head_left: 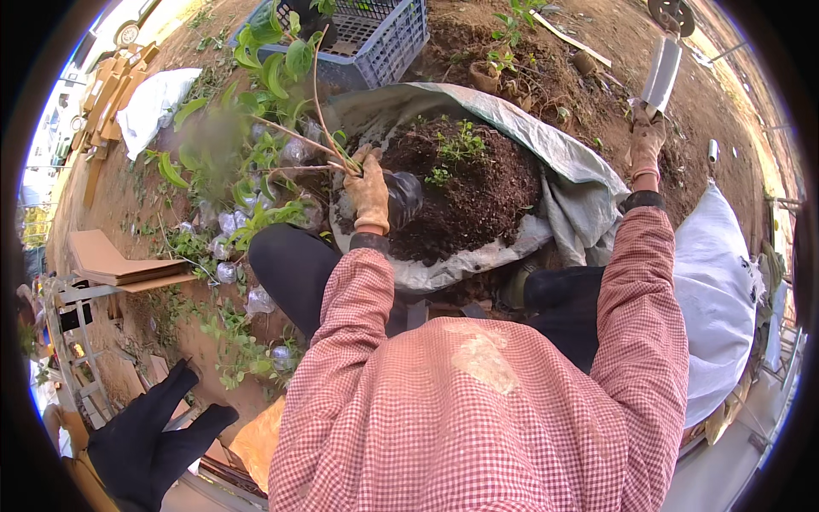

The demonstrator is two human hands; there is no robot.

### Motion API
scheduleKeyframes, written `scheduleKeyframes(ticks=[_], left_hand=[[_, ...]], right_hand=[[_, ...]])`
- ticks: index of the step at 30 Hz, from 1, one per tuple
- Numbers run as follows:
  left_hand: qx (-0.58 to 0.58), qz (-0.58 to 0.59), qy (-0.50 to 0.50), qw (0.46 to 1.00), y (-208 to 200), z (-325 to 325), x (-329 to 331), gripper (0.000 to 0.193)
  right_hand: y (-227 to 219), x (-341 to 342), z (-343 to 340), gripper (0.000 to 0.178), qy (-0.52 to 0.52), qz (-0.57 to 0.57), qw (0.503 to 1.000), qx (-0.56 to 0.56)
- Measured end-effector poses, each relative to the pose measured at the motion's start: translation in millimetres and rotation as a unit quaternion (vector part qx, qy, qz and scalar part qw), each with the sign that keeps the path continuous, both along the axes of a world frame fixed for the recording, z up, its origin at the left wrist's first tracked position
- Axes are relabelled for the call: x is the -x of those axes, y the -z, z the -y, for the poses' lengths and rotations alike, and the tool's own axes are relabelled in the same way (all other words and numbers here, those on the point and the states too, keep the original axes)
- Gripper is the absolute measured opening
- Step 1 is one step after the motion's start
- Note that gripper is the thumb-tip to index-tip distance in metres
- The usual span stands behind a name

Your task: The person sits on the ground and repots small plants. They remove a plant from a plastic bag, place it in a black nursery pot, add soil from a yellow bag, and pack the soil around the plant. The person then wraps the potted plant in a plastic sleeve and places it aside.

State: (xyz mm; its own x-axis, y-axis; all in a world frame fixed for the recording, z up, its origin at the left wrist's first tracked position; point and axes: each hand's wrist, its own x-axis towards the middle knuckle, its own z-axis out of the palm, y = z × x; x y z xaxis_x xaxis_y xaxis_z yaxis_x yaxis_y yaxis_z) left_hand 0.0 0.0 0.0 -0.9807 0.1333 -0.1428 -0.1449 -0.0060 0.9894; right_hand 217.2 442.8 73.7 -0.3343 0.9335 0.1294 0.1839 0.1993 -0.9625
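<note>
Clamping the fingers of the gloved left hand (368,192) around leafy stems (321,142), just beside a dark shiny bundle (404,200) at the left of dark soil (499,192) heaped on a pale sheet (584,152). Gripping a long silvery object (660,75) by its near end with the fingers of the gloved right hand (647,141), beyond the sheet's right side. Farther out, near a blue-grey crate (392,47), spreading over bare earth (725,111).

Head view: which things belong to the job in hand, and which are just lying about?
Likely in the job:
- leafy stems, in the left hand
- silvery object, kind unclear, in the right hand
- soil heap

Apparently lying about:
- cardboard, at left
- white sack, at right
- blue crate
</note>
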Motion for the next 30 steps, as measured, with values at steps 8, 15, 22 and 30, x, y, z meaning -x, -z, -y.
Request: scheduleKeyframes(ticks=[8, 15, 22, 30], left_hand=[[-0.082, -0.012, 0.129, 0.988, -27, -2, -22, 0.036], [-0.167, -0.023, 0.129, 0.977, -46, 38, -23, 0.030], [-0.217, 0.003, 0.193, 0.957, -53, 50, -32, 0.021], [-0.017, -0.074, 0.107, 0.991, -60, 65, -12, 0.031]], right_hand=[[-43, 56, 233, 0.046, -0.356, 0.000, 0.914, 0.192], [-41, 92, 342, 0.048, -0.487, -0.013, 0.838, 0.247], [-31, 97, 360, 0.042, -0.492, -0.036, 0.844, 0.209], [-51, 99, 302, 0.040, -0.362, 0.180, 0.905, -0.134]])
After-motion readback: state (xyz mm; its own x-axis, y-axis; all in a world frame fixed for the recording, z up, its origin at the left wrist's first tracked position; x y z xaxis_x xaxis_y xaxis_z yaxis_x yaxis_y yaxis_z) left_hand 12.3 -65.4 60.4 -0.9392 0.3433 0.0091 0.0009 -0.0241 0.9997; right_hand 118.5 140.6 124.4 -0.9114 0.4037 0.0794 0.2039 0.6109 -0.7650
